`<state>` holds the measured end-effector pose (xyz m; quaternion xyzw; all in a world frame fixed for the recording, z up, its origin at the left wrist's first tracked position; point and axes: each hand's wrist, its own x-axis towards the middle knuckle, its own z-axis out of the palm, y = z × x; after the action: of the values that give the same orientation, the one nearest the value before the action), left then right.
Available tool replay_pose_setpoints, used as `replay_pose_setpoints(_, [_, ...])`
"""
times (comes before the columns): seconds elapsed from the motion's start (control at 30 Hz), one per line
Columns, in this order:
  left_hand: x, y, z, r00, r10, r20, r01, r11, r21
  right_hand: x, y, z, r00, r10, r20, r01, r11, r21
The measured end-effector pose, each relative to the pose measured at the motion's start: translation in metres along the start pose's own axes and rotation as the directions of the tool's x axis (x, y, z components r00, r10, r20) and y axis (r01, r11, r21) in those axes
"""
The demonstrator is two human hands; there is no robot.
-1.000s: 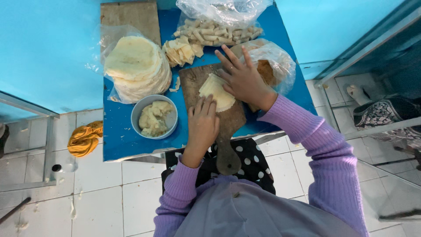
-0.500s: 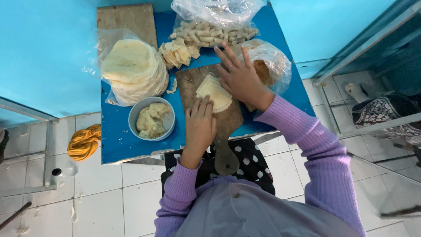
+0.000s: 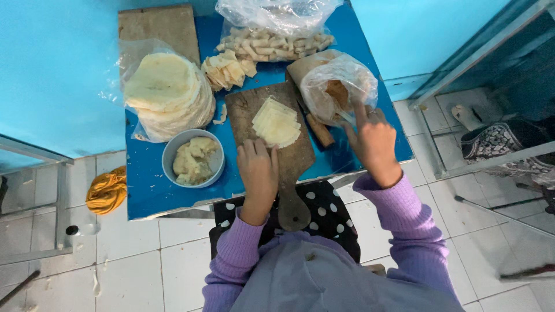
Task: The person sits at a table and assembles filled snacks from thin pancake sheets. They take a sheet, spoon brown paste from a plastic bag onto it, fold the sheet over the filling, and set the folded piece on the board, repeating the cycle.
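Half a second earlier the right hand [image 3: 374, 140] had lain flat over the dough on the board; it had since lifted off and swung right, to the clear plastic bag of brown filling [image 3: 338, 86]. Its fingers were spread loosely and gripped nothing, the forefinger pointing up into the bag's mouth. The left hand [image 3: 258, 172] had stayed on the near part of the wooden paddle board [image 3: 289, 162], fingers together and pressed flat, their tips touching the near edge of the stack of cut dough sheets [image 3: 276, 122], which lay uncovered in the board's middle. A knife with a wooden handle [image 3: 318, 130] rested just right of the board. Left of it stood a grey bowl of dough [image 3: 192, 158], and beyond that a bagged stack of round wrappers [image 3: 167, 95]. Folded pieces [image 3: 230, 70] and a bag of rolled ones [image 3: 272, 40] lay at the far side of the blue table [image 3: 144, 190].
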<state>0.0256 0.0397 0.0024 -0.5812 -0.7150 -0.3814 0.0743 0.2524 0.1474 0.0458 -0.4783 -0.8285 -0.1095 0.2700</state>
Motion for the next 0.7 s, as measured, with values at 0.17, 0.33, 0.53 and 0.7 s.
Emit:
replay_pose_setpoints(0.17, [0.007,0.002,0.008,0.999,-0.02,0.045,0.02,1.0,-0.005,-0.002,0.005,0.026,0.996,0.064,-0.058,-0.05,0.974,0.219])
replay_pose_setpoints(0.33, [0.014,0.002,0.011,0.995,-0.082,0.063,0.094,0.972,-0.216,0.002,0.001,0.039,0.975,0.156,-0.161,-0.056,0.865,0.498])
replay_pose_setpoints(0.53, [0.025,-0.002,0.015,0.964,-0.208,0.163,0.26,0.861,-0.438,0.005,0.001,0.048,0.952,0.121,-0.281,0.042,0.857,0.514])
replay_pose_setpoints(0.7, [0.009,-0.011,0.0,0.986,-0.142,0.083,0.164,0.827,-0.538,-0.004,0.008,0.048,0.962,0.135,-0.236,-0.019,0.9,0.436])
